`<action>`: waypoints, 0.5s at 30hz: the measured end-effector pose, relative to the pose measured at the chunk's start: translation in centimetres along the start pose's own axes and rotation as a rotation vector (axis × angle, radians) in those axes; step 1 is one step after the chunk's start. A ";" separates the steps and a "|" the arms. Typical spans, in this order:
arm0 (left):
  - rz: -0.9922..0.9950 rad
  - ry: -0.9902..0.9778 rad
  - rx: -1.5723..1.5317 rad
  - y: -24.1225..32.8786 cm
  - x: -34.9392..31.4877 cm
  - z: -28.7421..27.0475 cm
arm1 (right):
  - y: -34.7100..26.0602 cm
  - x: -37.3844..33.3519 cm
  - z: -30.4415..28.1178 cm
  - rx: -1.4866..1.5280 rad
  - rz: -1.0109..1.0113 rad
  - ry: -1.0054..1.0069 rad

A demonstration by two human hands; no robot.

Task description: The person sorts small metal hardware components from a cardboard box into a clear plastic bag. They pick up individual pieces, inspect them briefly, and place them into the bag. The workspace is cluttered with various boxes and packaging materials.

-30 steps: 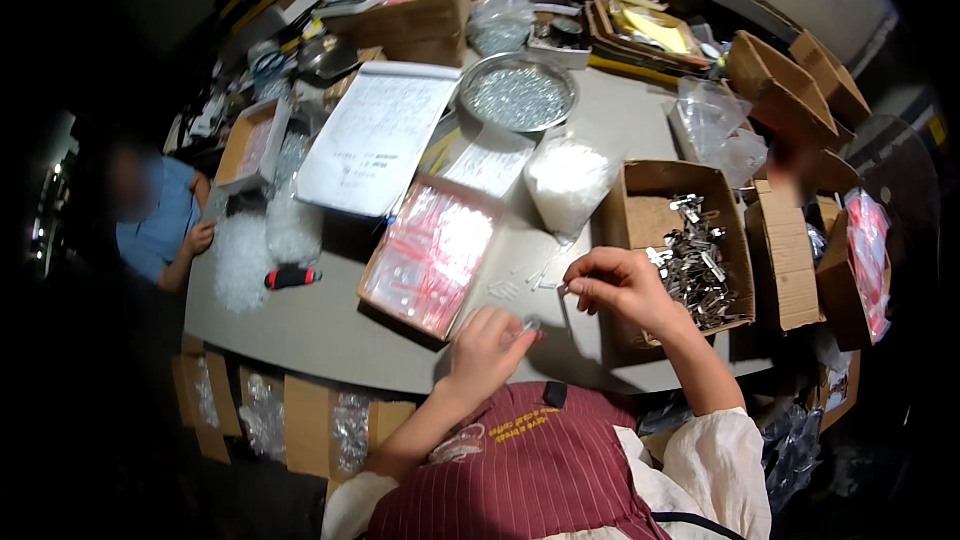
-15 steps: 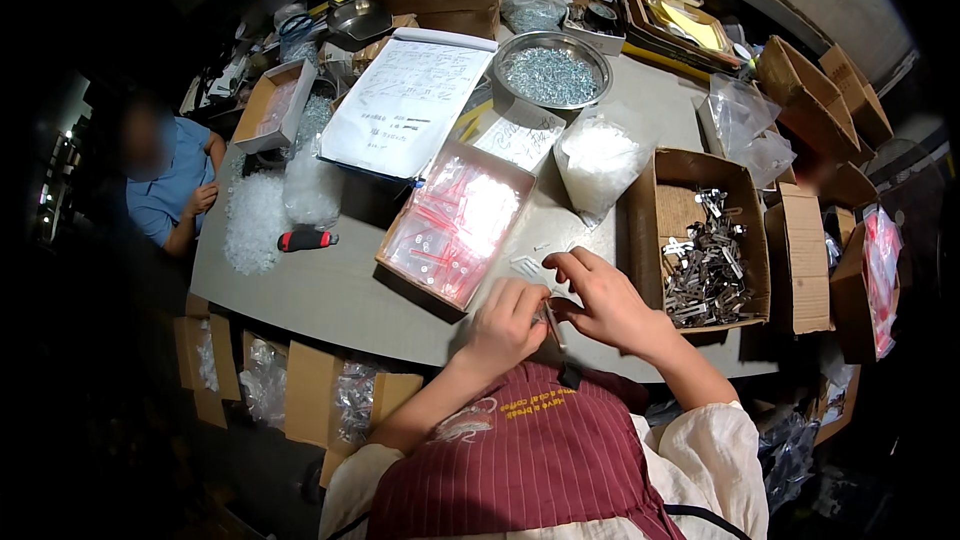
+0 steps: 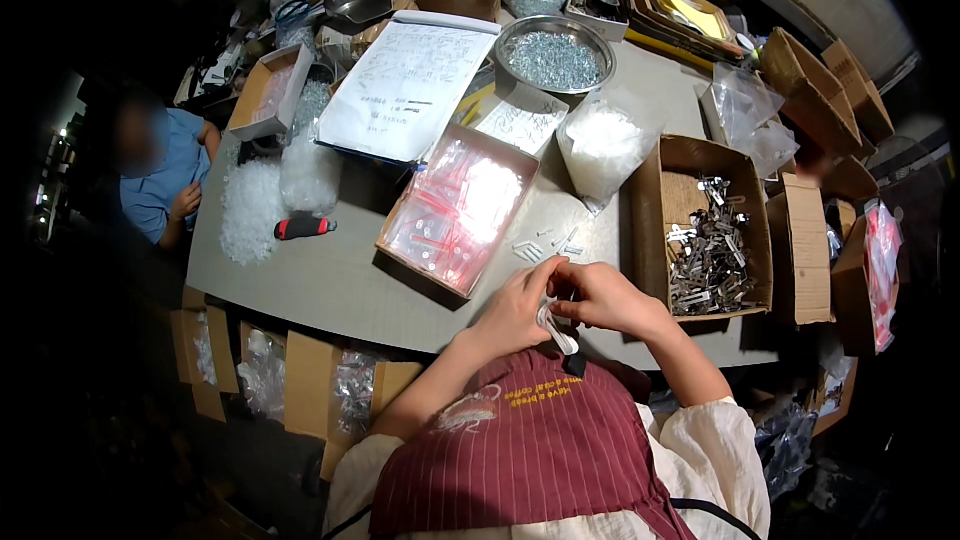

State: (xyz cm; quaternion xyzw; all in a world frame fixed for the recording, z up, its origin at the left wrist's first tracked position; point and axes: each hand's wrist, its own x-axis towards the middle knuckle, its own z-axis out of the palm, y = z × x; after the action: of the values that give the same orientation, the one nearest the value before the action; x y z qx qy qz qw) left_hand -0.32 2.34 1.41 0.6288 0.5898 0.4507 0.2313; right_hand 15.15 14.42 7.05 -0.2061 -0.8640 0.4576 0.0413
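Observation:
At the near edge of the table my left hand (image 3: 512, 312) grips a shiny metal strip (image 3: 556, 328) that has a dark end pointing toward the apron. My right hand (image 3: 606, 302) is closed against it, thumb and fingers curled together at the strip's upper end. What the right fingertips pinch is hidden. Just beyond my fingers lie small pale strips (image 3: 527, 251) and a few tiny screw-like pieces (image 3: 568, 240). Left of my hands stands a shallow carton (image 3: 397, 258) of clear, red-edged packets. A carton (image 3: 648, 240) on the right holds many metal brackets (image 3: 710, 255).
Farther back are a steel bowl (image 3: 606, 68) of small screws, a bag of white parts (image 3: 603, 140) and a clipboard with paper (image 3: 405, 90). A red-and-black screwdriver handle (image 3: 303, 229) lies left, near loose clear parts (image 3: 250, 215). Another person (image 3: 165, 175) is at far left.
My right hand's fingers have come down and closed in beside the left hand. The metal strip has tilted and shows brighter. The view has shifted slightly.

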 end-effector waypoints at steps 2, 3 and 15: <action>-0.186 -0.111 -0.175 -0.4 -0.7 0.3 | 0.1 0.0 -1.0 0.038 0.039 -0.045; -0.257 -0.157 -0.223 -0.5 -1.0 0.3 | -0.2 0.2 -1.7 0.127 0.150 0.045; -0.105 -0.016 -0.449 -2.1 -0.9 1.4 | 11.1 2.3 4.5 -0.672 0.247 0.333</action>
State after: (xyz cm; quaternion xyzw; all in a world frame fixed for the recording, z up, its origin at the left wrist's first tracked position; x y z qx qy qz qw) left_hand -0.18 2.25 -1.28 0.5336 0.5050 0.5527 0.3934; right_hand 15.40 17.35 -4.79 -0.3819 -0.9158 0.1110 0.0558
